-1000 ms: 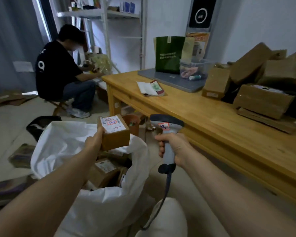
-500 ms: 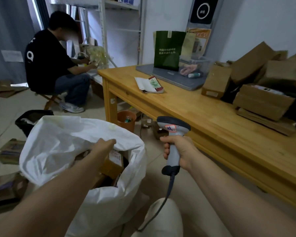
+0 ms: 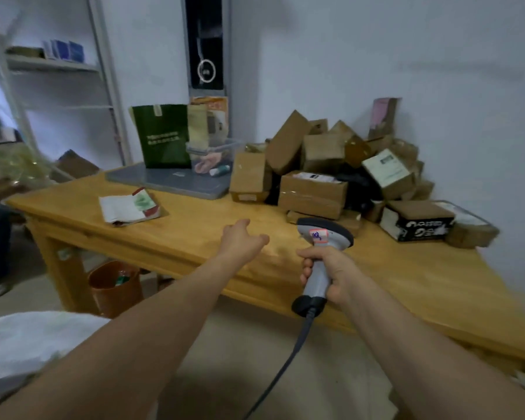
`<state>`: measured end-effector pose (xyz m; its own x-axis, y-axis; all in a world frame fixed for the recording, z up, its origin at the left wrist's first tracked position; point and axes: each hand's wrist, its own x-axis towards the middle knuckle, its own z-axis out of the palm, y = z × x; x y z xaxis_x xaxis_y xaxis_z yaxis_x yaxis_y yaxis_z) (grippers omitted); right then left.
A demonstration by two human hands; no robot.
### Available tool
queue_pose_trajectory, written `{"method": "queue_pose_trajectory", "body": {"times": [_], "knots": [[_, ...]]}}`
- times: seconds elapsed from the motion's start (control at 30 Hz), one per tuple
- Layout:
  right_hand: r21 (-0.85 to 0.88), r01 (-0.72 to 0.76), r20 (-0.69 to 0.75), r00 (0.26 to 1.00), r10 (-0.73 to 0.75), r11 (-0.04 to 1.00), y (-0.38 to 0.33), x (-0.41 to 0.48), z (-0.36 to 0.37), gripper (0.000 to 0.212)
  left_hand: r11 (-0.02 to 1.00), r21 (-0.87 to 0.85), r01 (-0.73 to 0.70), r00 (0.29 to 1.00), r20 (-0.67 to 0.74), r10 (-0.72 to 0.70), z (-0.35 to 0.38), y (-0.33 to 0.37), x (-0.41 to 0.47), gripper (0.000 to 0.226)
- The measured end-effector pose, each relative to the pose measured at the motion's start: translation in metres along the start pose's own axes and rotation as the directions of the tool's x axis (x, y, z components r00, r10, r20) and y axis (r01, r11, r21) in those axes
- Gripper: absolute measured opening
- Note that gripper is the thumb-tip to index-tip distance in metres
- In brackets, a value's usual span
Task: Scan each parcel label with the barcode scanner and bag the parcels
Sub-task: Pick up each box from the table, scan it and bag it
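Parcels, small brown cardboard boxes, lie heaped on the wooden table by the wall. The left hand hovers empty, fingers loosely spread, short of the heap. The right hand grips the barcode scanner. Through the blur, the boxes look light and stiff, so a grasp across opposite sides should hold.

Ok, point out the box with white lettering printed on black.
The low box front right of the pile; the others show brown cardboard or paper labels.
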<state>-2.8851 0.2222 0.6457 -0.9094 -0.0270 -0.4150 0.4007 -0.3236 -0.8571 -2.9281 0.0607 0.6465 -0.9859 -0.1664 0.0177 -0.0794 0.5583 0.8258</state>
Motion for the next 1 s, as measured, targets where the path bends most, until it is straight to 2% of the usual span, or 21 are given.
{"method": "queue_pose_trajectory", "body": {"times": [0.1,0.23,0.37,0.5,0.67,0.73,0.83,1.0], "knots": [[0.040,0.038,-0.063,0.997,-0.035,0.998,-0.023,0.010,-0.034,0.018,0.996,0.046,-0.079,0.996,0.044,0.077,0.028,0.034,0.015,0.072],[0.084,0.100,-0.114,0.989,-0.090,0.991,-0.056,0.035,-0.066,0.017,0.975,0.127,-0.181,0.983,0.030,0.179,0.053,0.068,0.041,0.050],[0.101,0.229,-0.137,0.967,-0.214,0.968,-0.097,0.072,-0.079,0.010,0.980,0.081,-0.183,0.983,-0.012,0.184,0.062,0.082,0.088,0.042],[0.091,0.268,-0.218,0.945,-0.244,0.959,-0.125,0.123,-0.082,0.047,0.992,-0.061,-0.111,0.993,-0.038,0.109,0.068,0.087,0.147,0.056],[0.099,0.290,-0.188,0.945,-0.268,0.952,-0.138,0.167,-0.074,0.081,0.968,-0.252,0.014,1.000,0.023,-0.008,0.089,0.092,0.205,0.070],[0.105,0.323,-0.194,0.934,-0.299,0.941,-0.139,0.173,-0.071,0.077,0.950,-0.311,0.041,0.999,0.043,-0.029,0.096,0.096,0.214,0.069],[0.103,0.355,-0.227,0.918,-0.326,0.929,-0.136,0.167,-0.069,0.059,0.912,-0.405,0.071,0.997,0.015,-0.070,0.093,0.094,0.217,0.064],[0.159,0.389,-0.236,0.908,-0.347,0.908,-0.108,0.128,-0.066,0.043,0.837,-0.535,0.115,0.988,-0.029,-0.155,0.062,0.070,0.189,0.034]]}}
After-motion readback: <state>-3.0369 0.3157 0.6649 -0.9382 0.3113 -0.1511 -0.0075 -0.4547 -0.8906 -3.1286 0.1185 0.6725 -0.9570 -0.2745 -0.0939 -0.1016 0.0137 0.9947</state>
